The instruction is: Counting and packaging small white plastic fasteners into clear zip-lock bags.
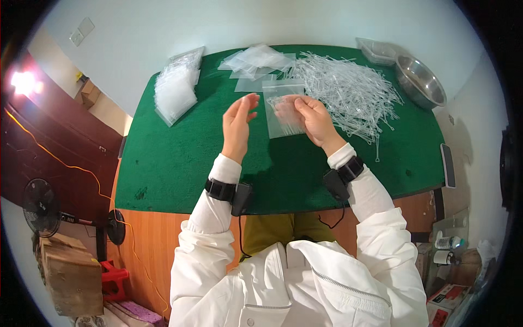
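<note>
Clear plastic bag (pixel 284 111) hangs above the middle of the green table mat (pixel 180 158), pinched near its upper right side by the right hand (pixel 316 121), whose fingers close on the film. Left hand (pixel 238 124) stands just beside the bag's left edge, palm turned inward, fingers straight and loose, gripping nothing; a narrow gap shows between fingertips and bag. Nearest the body, the mat's front edge runs across under both wrists, each wearing a black strap with a small black box. A broad bare stretch of mat lies below and to the left of the hands, reaching the mat's left edge. Right of the right hand, a heap of thin clear plastic sticks (pixel 351 90) spreads nearly to the right edge. Behind the bag, loose empty bags (pixel 256 62) lie scattered near the far edge, and a stack of filled bags (pixel 174 87) overhangs the far left corner. A steel bowl (pixel 420 82) and a clear tray (pixel 376 50) sit at the far right corner. Whatever is inside the held bag is too blurred to make out.
</note>
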Available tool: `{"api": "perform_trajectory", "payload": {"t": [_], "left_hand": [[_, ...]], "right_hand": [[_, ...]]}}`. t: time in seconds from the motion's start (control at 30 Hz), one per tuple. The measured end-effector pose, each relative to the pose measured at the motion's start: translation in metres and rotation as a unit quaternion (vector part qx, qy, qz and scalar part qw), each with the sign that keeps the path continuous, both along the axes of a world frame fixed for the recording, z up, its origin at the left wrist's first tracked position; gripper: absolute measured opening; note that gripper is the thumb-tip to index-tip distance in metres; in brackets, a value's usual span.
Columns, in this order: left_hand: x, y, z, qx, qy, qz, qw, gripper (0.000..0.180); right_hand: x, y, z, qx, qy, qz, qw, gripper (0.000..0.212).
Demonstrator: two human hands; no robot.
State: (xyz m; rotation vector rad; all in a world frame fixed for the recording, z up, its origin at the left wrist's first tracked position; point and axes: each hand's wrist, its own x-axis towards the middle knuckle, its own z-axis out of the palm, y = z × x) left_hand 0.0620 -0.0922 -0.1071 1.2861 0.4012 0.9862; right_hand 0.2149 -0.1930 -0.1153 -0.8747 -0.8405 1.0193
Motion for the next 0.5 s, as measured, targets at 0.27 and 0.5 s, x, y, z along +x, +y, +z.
{"api": "perform_trajectory", "payload": {"t": [0.27, 0.5], "left_hand": [[0.002, -0.002, -0.011, 0.081, 0.088, 0.007, 0.993, 0.022], [0.005, -0.001, -0.012, 0.091, 0.111, 0.01, 0.99, 0.018]], "right_hand": [[-0.005, 0.004, -0.01, -0.014, -0.056, -0.048, 0.997, 0.025], [-0.006, 0.004, -0.01, -0.045, -0.097, -0.106, 0.989, 0.021]]}}
